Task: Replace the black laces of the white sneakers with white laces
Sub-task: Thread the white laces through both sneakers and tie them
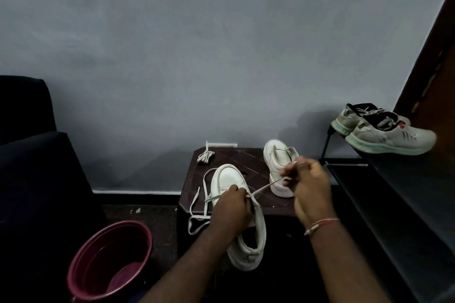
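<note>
A white sneaker (227, 178) lies on the dark stool (253, 157), toe away from me, heel hanging over the near edge. My left hand (230, 209) rests over its eyelet area and grips the shoe. A white lace (264, 189) runs taut from the eyelets up to my right hand (307, 182), which pinches its end. The lace's other end (199, 204) trails loose off the shoe's left side. The second white sneaker (277, 162) stands behind, without a lace. A bundled white lace (205, 156) lies at the stool's back left.
A maroon bucket (110, 261) stands on the floor at lower left. A dark rack (394, 179) at the right holds a pair of grey sneakers with mint soles (384, 130). Dark furniture fills the left side. A grey wall is behind.
</note>
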Motion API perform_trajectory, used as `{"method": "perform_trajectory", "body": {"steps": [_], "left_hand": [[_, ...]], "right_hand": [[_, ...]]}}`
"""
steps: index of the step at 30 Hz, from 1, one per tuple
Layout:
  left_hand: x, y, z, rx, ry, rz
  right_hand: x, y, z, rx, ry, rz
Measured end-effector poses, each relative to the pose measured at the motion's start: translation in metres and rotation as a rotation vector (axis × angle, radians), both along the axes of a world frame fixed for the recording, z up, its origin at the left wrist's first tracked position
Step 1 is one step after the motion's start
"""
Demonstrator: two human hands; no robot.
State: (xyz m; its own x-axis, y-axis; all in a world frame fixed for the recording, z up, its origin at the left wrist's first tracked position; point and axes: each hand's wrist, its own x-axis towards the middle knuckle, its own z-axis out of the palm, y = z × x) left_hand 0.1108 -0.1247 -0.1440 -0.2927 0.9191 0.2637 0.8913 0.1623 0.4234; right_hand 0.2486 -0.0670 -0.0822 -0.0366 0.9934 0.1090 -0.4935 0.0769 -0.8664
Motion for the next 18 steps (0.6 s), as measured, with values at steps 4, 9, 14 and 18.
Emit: {"method": "perform_trajectory", "body": {"steps": [4, 9, 14, 18], "left_hand": [[0.002, 0.0, -0.001, 0.043, -0.017, 0.031], [0.006, -0.001, -0.003, 0.133, -0.166, 0.032], [0.0, -0.002, -0.004, 0.019, -0.022, -0.058], [-0.005, 0.0, -0.003, -0.007, -0.093, -0.097]], "right_hand": [[0.013, 0.014, 0.014, -0.001, -0.248, 0.007], [0.001, 0.002, -0.035, 0.196, -1.201, 0.352], [-0.006, 0.001, -0.052, 0.369, -1.665, 0.387], [-0.009, -0.001, -0.044, 0.328, -1.372, 0.275]]}}
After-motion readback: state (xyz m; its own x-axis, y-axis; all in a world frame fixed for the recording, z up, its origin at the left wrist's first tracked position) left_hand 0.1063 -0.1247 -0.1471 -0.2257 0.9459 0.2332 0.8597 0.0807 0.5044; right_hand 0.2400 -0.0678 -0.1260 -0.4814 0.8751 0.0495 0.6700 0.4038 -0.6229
